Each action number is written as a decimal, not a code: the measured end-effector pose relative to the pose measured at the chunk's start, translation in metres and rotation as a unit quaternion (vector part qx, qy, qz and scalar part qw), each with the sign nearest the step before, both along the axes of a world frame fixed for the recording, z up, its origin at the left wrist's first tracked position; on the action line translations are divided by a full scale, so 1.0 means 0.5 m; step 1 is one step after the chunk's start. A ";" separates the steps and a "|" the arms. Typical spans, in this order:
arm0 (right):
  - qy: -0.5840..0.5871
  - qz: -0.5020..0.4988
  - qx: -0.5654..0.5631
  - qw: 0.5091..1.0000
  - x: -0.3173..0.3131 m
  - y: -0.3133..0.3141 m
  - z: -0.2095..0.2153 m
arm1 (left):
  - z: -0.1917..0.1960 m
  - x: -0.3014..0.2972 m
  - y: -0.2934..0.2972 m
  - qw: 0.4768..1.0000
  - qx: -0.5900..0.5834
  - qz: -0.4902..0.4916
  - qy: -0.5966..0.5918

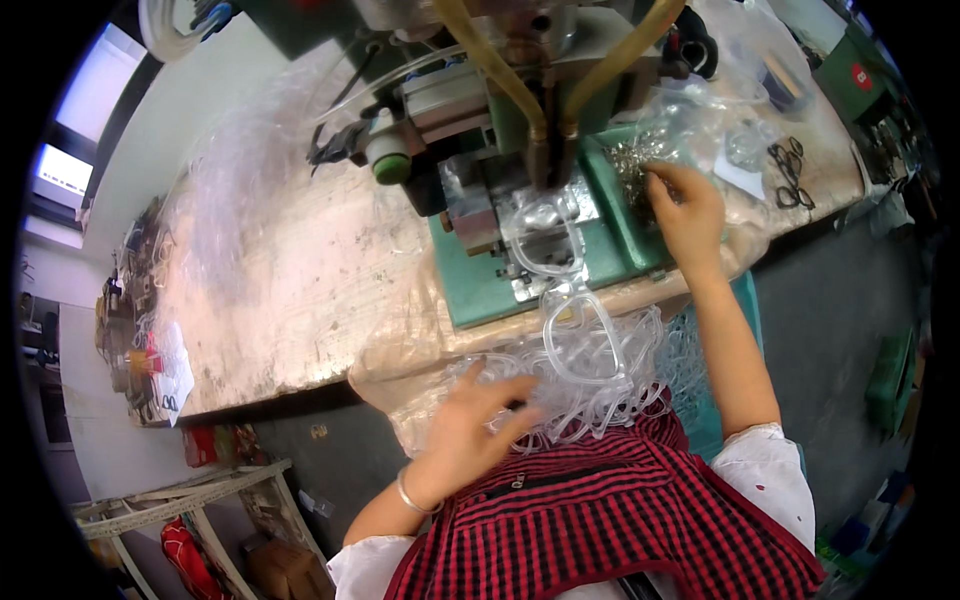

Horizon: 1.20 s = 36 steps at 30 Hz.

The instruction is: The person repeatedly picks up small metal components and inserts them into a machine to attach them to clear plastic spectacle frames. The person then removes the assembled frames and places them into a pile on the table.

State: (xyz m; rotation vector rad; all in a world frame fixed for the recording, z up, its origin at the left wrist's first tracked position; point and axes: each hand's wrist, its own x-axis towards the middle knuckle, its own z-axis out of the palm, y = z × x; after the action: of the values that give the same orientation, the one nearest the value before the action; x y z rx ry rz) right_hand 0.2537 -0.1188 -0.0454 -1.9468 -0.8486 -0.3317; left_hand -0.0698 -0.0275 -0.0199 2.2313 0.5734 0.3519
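Left hand (478, 425) fingers spread on clear plastic frames (590, 375) in lap; right hand (685, 208) pinching small metal parts (632, 160) in clear bag.

head-worn fisheye, looking steeply down; close over workbench (300, 290)

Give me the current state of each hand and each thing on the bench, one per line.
Left hand: fingers spread, resting on the pile of clear frames.
Right hand: fingertips pinched in the small metal parts.
Pile of clear frames: heaped in the lap, tangled.
Clear frame: lying under the machine head.
Small metal parts: loose in the green tray.
Black frames: lying on the bench, untouched.
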 end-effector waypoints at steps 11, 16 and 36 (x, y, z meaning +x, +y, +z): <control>0.106 0.014 0.050 0.993 -0.005 -0.043 0.026 | -0.056 0.122 0.181 0.831 0.459 -0.297 -0.102; 0.148 0.010 0.071 0.986 -0.058 -0.096 0.046 | -0.067 0.117 0.209 0.767 0.500 -0.388 -0.108; 0.342 0.258 0.271 0.862 -0.197 0.110 0.168 | 0.237 0.195 0.160 0.856 0.121 0.128 -0.485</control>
State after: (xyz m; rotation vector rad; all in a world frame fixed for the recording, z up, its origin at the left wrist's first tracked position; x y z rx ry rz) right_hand 0.1554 -0.0640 0.0385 -1.1110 -0.6600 0.3981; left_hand 0.0276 0.0527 0.0987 1.8502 0.2574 1.6368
